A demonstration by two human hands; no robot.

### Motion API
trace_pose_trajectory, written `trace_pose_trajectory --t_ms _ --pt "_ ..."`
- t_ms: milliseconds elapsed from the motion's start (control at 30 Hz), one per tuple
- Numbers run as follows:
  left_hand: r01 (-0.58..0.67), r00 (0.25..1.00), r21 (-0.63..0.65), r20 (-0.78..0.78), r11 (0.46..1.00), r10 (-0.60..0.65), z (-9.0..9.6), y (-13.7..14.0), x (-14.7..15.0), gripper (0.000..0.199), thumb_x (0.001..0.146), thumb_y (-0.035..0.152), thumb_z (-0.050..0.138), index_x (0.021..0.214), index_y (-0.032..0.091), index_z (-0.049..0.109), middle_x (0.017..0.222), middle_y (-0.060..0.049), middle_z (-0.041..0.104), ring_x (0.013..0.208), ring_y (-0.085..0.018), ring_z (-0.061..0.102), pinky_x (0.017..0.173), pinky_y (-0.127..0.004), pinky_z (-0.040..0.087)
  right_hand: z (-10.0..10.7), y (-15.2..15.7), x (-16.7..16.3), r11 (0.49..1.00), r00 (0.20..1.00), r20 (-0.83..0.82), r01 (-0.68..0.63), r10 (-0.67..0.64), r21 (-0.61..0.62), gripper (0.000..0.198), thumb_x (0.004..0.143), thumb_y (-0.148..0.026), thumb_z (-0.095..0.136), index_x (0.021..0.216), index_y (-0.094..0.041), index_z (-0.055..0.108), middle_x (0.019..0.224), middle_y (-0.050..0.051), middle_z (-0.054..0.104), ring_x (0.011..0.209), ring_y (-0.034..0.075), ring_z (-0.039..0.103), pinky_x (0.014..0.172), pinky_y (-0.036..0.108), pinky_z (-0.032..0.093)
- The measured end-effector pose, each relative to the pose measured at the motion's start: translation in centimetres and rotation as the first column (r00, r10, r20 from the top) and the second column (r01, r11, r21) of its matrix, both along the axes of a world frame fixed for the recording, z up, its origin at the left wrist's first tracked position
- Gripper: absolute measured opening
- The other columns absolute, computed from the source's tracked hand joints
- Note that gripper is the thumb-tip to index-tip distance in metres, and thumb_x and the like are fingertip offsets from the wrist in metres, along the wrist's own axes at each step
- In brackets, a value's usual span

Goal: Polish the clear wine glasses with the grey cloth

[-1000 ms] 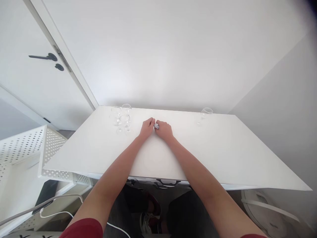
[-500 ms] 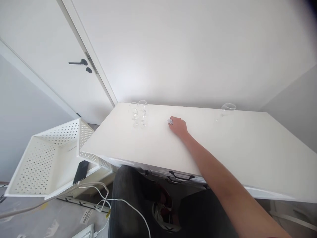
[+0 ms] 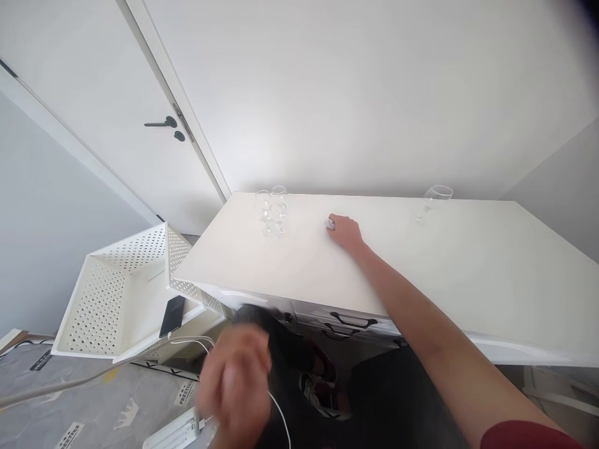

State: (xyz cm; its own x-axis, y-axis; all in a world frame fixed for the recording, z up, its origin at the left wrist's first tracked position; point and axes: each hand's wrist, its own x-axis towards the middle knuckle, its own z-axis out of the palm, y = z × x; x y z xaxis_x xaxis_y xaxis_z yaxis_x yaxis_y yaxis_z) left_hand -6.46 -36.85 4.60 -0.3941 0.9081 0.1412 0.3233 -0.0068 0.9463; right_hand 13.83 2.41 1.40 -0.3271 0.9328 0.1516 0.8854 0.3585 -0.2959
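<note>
My right hand (image 3: 345,231) rests on the white cabinet top (image 3: 309,268) with its fingers curled round a small whitish wad (image 3: 330,224). It looks like crumpled cloth or tissue; most of it is hidden in the grip. To the left of that hand, a cluster of clear stemmed glasses (image 3: 277,209) stands near the back edge. A single stemmed glass (image 3: 438,194) is farther right, near the wall. My left hand (image 3: 236,380) is raised in front of the cabinet, above my lap, and smeared by motion; whether it holds anything cannot be made out.
A white perforated bin (image 3: 100,305) stands at the cabinet's left, with a dark phone (image 3: 172,315) on its edge and a cable attached. Black drawer handles (image 3: 353,320) stick out at the front. A door (image 3: 116,81) is at the back left; a white box-shaped device (image 3: 173,431) lies below.
My left hand has come into view at the lower middle. My right hand keeps its grip on the wad in nearly the same spot on the cabinet, while the whole view has shifted slightly.
</note>
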Motion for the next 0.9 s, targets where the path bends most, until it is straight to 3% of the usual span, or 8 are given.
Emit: trace_pose_trajectory --t_ms 100,167,233,300,467,600,767,900 --pt "-0.197 0.969 0.117 0.172 0.974 0.175 -0.4 10.1 1.1 0.028 0.097 0.053 0.049 0.104 0.037 0.071 0.094 -0.005 0.072 0.062 -0.02 0.063 0.06 -0.044 0.055 -0.1 0.0 0.1 1.0 1.0 -0.007 -0.009 0.009 0.008 0.01 0.094 -0.026 0.052 0.097 -0.025 0.061 0.083 0.003 0.066 0.068 0.019 0.052 0.064 0.029 0.029" --pt "-0.272 0.907 0.097 0.359 0.957 0.221 -1.0 15.8 0.6 0.028 0.097 0.053 0.05 0.103 0.03 0.064 0.115 -0.006 0.07 0.058 -0.012 0.057 0.061 -0.038 0.055 -0.2 0.1 0.1 1.0 1.0 -0.013 -0.016 0.016 0.011 0.009 0.093 -0.026 0.052 0.095 -0.025 0.061 0.081 0.003 0.065 0.067 0.019 0.05 0.063 0.029 0.029" --pt "-0.321 0.82 0.019 0.505 0.947 0.268 -1.7 19.9 -1.0 0.027 0.094 0.05 0.054 0.102 0.025 0.059 0.125 -0.009 0.066 0.06 -0.009 0.058 0.062 -0.035 0.055 -0.2 0.1 0.1 1.0 1.0 -0.017 -0.017 0.017 0.005 0.009 0.093 -0.025 0.052 0.095 -0.025 0.06 0.08 0.002 0.064 0.066 0.018 0.049 0.063 0.029 0.03" --pt "-0.357 0.783 0.029 0.554 0.934 0.282 -2.3 22.7 -2.9 0.028 0.092 0.049 0.055 0.105 0.025 0.055 0.125 -0.01 0.063 0.067 -0.01 0.063 0.068 -0.034 0.058 -0.2 0.2 0.2 1.0 1.0 -0.022 -0.018 0.018 -0.002 0.009 0.093 -0.025 0.051 0.095 -0.025 0.061 0.08 0.002 0.064 0.066 0.018 0.05 0.064 0.029 0.03" --pt "-0.343 0.801 0.071 0.544 0.937 0.252 -2.7 27.1 -6.3 0.037 0.087 0.045 0.067 0.115 0.028 0.051 0.128 -0.009 0.056 0.086 -0.015 0.073 0.073 -0.03 0.061 -0.5 0.5 0.3 1.0 0.998 -0.059 -0.017 0.016 -0.018 0.008 0.093 -0.026 0.052 0.094 -0.025 0.06 0.077 0.002 0.063 0.062 0.017 0.047 0.063 0.029 0.03" --pt "-0.264 0.821 0.057 0.537 0.963 0.194 -2.7 29.4 -6.6 0.05 0.08 0.032 0.077 0.123 0.029 0.052 0.135 -0.009 0.055 0.082 -0.015 0.075 0.067 -0.031 0.061 -0.9 0.9 0.5 1.0 0.994 -0.101 -0.029 0.029 0.0 0.004 0.091 -0.027 0.054 0.089 -0.025 0.057 0.075 0.0 0.062 0.059 0.017 0.044 0.062 0.028 0.029" --pt "-0.225 0.843 0.123 0.522 0.967 0.13 -3.0 30.2 -6.3 0.049 0.082 0.03 0.078 0.125 0.028 0.054 0.127 -0.008 0.064 0.077 -0.016 0.075 0.063 -0.031 0.061 -1.1 1.1 0.6 0.999 0.99 -0.131 -0.044 0.044 0.005 0.004 0.089 -0.028 0.055 0.087 -0.025 0.055 0.073 0.001 0.061 0.058 0.017 0.043 0.061 0.028 0.028" --pt "-0.328 0.798 0.154 0.573 0.932 0.186 -2.6 29.6 -6.5 0.042 0.082 0.026 0.076 0.12 0.025 0.059 0.118 -0.008 0.068 0.084 -0.019 0.076 0.064 -0.028 0.059 -1.2 1.2 0.6 0.999 0.989 -0.143 -0.04 0.04 0.006 0.005 0.088 -0.028 0.056 0.086 -0.025 0.056 0.072 0.001 0.061 0.058 0.017 0.043 0.061 0.029 0.029"
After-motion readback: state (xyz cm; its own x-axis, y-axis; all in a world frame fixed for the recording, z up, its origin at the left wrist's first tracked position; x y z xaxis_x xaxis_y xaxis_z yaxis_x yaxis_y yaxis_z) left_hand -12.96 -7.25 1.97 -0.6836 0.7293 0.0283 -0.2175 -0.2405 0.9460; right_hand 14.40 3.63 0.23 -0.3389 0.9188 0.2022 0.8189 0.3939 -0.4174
